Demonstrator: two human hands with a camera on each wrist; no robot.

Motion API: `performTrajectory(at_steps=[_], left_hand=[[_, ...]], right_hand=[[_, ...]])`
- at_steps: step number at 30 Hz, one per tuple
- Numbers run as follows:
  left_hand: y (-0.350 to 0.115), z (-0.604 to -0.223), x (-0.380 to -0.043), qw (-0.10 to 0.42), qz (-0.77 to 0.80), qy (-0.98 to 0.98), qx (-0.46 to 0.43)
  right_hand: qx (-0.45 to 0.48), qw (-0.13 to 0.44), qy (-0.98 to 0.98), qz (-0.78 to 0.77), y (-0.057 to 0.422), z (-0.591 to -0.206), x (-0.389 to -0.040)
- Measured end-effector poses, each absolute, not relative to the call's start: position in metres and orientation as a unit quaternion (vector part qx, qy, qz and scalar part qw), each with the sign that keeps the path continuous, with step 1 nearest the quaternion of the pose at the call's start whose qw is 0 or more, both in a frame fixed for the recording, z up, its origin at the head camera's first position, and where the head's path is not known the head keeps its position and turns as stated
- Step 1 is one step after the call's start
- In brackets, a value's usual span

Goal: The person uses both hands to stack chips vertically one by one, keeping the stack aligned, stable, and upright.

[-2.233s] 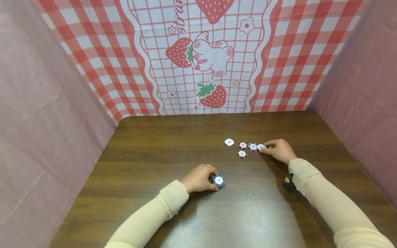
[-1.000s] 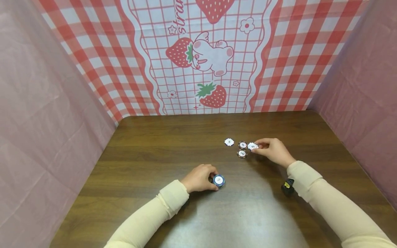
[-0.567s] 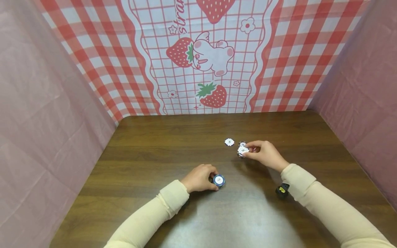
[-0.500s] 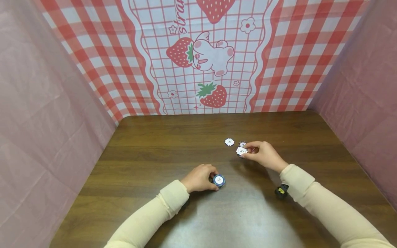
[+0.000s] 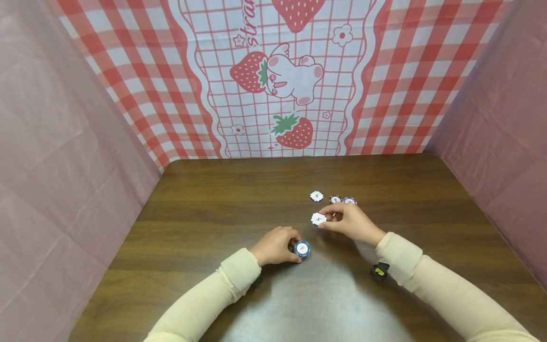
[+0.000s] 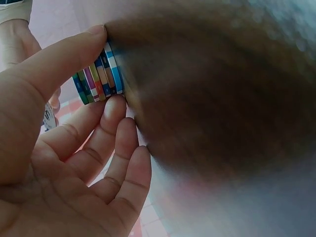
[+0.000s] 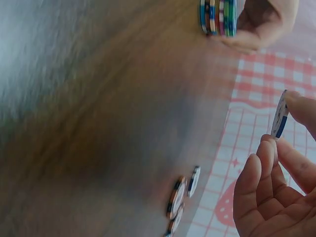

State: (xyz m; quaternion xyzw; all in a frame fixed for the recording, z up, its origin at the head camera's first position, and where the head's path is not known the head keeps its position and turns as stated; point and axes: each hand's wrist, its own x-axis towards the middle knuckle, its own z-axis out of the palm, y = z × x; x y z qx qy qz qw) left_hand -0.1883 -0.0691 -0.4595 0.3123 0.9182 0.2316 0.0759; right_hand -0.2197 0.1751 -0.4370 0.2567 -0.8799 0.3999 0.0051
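Observation:
My left hand [image 5: 277, 246] grips a short stack of poker chips [image 5: 302, 249] between thumb and fingers, a blue-rimmed one on top. In the left wrist view the poker chip stack [image 6: 98, 74] shows edges in several colours, standing on the table. My right hand [image 5: 352, 222] pinches a white poker chip [image 5: 318, 218] marked 5 by its edge, raised above the table. In the right wrist view the white chip [image 7: 280, 116] shows nearly edge-on, with a blue patch on its rim.
Behind the right hand lie another white chip [image 5: 316, 195], a black-and-orange chip [image 5: 335, 200] and a blue-rimmed chip [image 5: 350, 200]. A brown wooden table [image 5: 205, 199] runs back to a checked strawberry cloth [image 5: 295, 80]. Pink drapes [image 5: 491, 109] stand at both sides.
My right hand has carried the white chip from the right end of the loose chips leftward and nearer, towards the stack. The left hand and the stack stay put.

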Motion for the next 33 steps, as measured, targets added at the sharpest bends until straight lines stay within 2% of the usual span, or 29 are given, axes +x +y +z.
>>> performTrajectory(at_steps=[12,33], left_hand=[[-0.068,-0.459,-0.189,0.077,0.22,0.921,0.311],[-0.069,-0.459,-0.189,0.08,0.221,0.921,0.311]], right_hand=[[0.287,-0.025,-0.869,0.402,0.158,-0.446,-0.212],[0.326,-0.044,-0.851,0.409,0.143,-0.452,-0.201]])
